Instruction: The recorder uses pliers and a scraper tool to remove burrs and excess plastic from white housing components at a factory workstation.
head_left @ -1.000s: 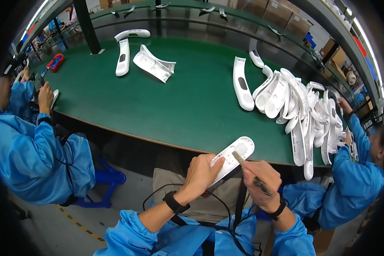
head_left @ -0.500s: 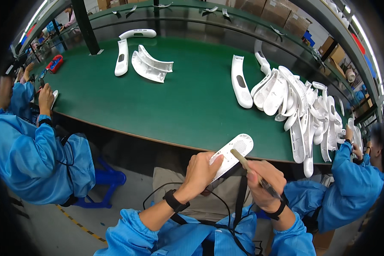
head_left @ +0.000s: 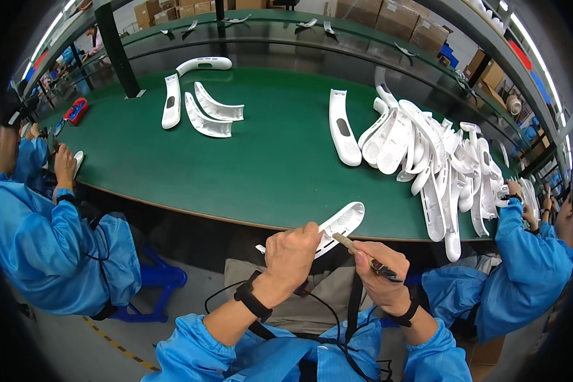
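Observation:
My left hand (head_left: 291, 253) grips a long white plastic shell (head_left: 339, 224) with a perforated end, held just below the front edge of the green table (head_left: 267, 159). My right hand (head_left: 381, 275) holds a thin stick-like tool (head_left: 358, 250) whose tip points at the shell's underside. Both hands sit close together above my lap. I wear blue sleeves, with a black band on each wrist.
A big heap of white shells (head_left: 439, 159) lies at the table's right, one single shell (head_left: 342, 127) beside it. More white pieces (head_left: 200, 108) lie at the far left. One blue-clad person (head_left: 51, 235) sits left, another (head_left: 522, 267) right. A black post (head_left: 116, 48) stands on the table.
Both hands shifted slightly. The tool's tip now lies closer to the shell. The view has tilted a little.

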